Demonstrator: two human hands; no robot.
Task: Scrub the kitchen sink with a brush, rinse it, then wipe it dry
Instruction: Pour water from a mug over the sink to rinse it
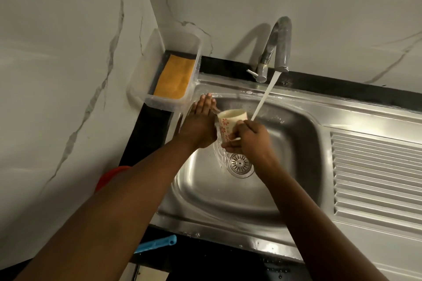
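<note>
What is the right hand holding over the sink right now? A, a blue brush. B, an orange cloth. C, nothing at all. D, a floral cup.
D: the right hand grips the floral cup beside the tap's stream, while the orange cloth lies in the clear container and the blue handle lies near the sink's front edge.
</note>
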